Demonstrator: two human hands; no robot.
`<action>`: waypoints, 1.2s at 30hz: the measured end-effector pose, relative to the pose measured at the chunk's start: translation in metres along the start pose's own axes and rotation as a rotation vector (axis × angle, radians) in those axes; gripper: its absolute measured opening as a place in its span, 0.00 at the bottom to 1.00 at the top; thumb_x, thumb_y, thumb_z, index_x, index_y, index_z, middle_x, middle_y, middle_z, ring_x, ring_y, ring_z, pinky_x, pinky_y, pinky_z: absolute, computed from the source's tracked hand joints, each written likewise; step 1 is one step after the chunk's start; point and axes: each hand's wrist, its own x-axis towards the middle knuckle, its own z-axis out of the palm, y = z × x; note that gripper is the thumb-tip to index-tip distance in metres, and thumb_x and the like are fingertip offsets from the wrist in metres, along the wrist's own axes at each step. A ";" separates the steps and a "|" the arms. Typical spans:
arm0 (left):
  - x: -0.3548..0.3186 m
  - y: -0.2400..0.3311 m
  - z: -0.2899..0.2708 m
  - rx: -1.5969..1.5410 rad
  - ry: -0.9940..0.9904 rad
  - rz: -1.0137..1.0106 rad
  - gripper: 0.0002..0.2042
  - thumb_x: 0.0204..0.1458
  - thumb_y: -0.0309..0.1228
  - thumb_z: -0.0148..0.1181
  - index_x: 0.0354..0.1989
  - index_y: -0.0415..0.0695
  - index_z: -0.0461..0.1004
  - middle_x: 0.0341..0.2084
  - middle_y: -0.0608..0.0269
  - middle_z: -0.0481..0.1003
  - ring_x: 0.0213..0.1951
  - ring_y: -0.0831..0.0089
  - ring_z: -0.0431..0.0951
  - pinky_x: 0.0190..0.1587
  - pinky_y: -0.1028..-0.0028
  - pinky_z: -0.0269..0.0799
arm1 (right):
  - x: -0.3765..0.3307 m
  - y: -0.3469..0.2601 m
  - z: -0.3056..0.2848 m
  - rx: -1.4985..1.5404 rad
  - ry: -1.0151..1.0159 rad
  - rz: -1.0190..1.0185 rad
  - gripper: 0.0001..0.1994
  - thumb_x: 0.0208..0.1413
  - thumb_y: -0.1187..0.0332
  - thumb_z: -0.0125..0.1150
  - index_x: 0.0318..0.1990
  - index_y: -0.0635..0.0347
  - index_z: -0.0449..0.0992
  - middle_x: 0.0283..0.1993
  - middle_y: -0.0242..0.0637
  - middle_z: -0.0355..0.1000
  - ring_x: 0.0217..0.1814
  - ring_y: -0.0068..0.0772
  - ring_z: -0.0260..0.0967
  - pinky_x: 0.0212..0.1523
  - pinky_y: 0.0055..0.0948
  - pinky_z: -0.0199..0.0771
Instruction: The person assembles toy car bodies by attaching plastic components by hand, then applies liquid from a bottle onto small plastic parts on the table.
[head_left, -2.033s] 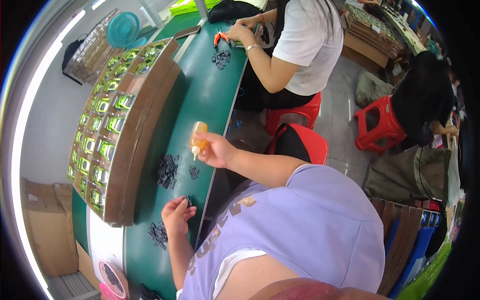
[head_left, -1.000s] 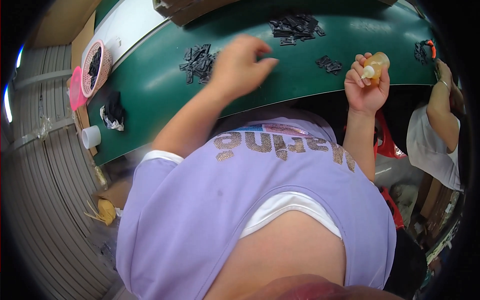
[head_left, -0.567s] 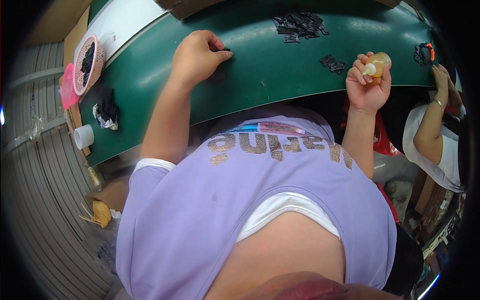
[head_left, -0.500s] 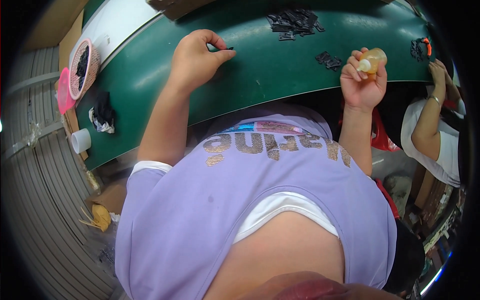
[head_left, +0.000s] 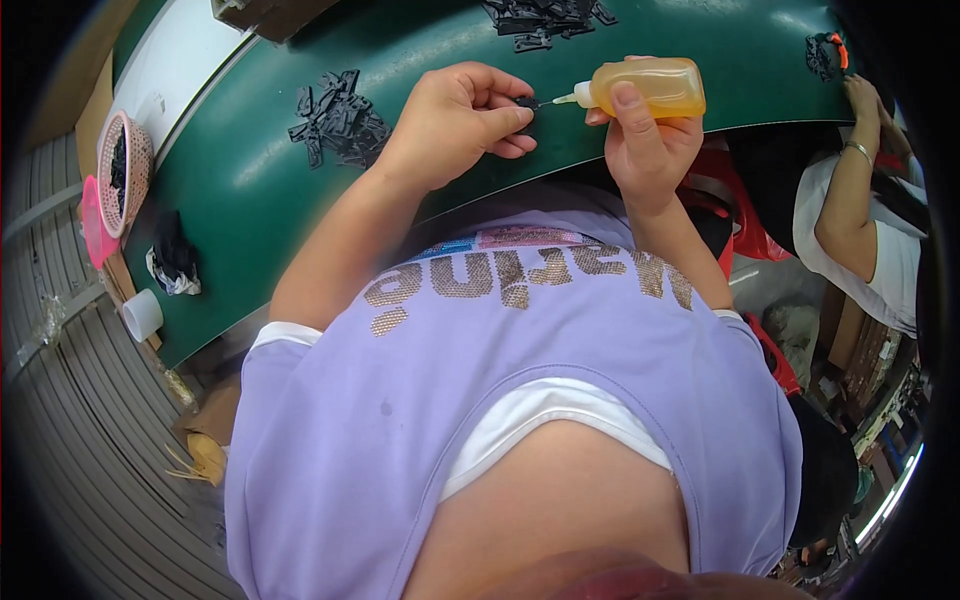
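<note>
My left hand point(head_left: 455, 128) pinches a small black plastic part point(head_left: 526, 102) between thumb and fingertips, above the green table. Wrapped in my right hand point(head_left: 652, 155) is a clear squeeze bottle point(head_left: 660, 87) of amber liquid, tipped on its side. The bottle's thin nozzle points left and its tip meets or nearly meets the black part; which of the two I cannot tell. Left of my left hand lies a loose pile of black plastic parts point(head_left: 340, 120). A second pile of black parts point(head_left: 545, 20) sits at the far side.
At the left end of the green table point(head_left: 235, 210) stand a pink basket point(head_left: 138, 180) with black contents, a dark cloth point(head_left: 175, 245) and a white cup point(head_left: 142, 315). A cardboard box point(head_left: 270, 15) is at the far edge. Another person's arm point(head_left: 850, 205) rests at the right.
The bottle has come left and turned sideways, its nozzle now at the black part. My left hand has moved right, and the pile behind it shows. The view has shifted.
</note>
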 end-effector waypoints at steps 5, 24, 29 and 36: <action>0.001 0.002 0.000 0.022 0.000 -0.020 0.13 0.54 0.22 0.60 0.46 0.30 0.72 0.32 0.54 0.78 0.31 0.70 0.82 0.34 0.78 0.80 | -0.002 0.003 0.000 -0.106 -0.002 -0.026 0.12 0.56 0.76 0.63 0.46 0.66 0.69 0.37 0.40 0.75 0.34 0.26 0.75 0.30 0.22 0.78; -0.001 0.003 0.001 0.008 0.013 -0.035 0.13 0.53 0.24 0.61 0.45 0.30 0.73 0.31 0.54 0.78 0.30 0.69 0.82 0.33 0.78 0.80 | 0.000 0.000 -0.002 -0.101 0.010 -0.045 0.11 0.56 0.76 0.63 0.44 0.66 0.71 0.37 0.38 0.75 0.33 0.24 0.74 0.29 0.21 0.76; 0.000 0.004 0.000 -0.005 0.026 -0.045 0.12 0.54 0.23 0.60 0.43 0.29 0.73 0.30 0.54 0.77 0.30 0.68 0.83 0.31 0.78 0.80 | -0.006 -0.004 0.000 0.013 -0.004 -0.011 0.09 0.57 0.76 0.61 0.44 0.66 0.72 0.39 0.40 0.73 0.33 0.25 0.74 0.28 0.21 0.76; 0.003 0.006 0.000 -0.006 0.036 -0.051 0.11 0.54 0.22 0.59 0.42 0.27 0.72 0.29 0.54 0.77 0.29 0.68 0.83 0.30 0.78 0.81 | -0.010 0.001 0.000 -0.009 -0.060 0.054 0.15 0.54 0.78 0.63 0.48 0.66 0.69 0.43 0.41 0.73 0.35 0.27 0.75 0.30 0.23 0.79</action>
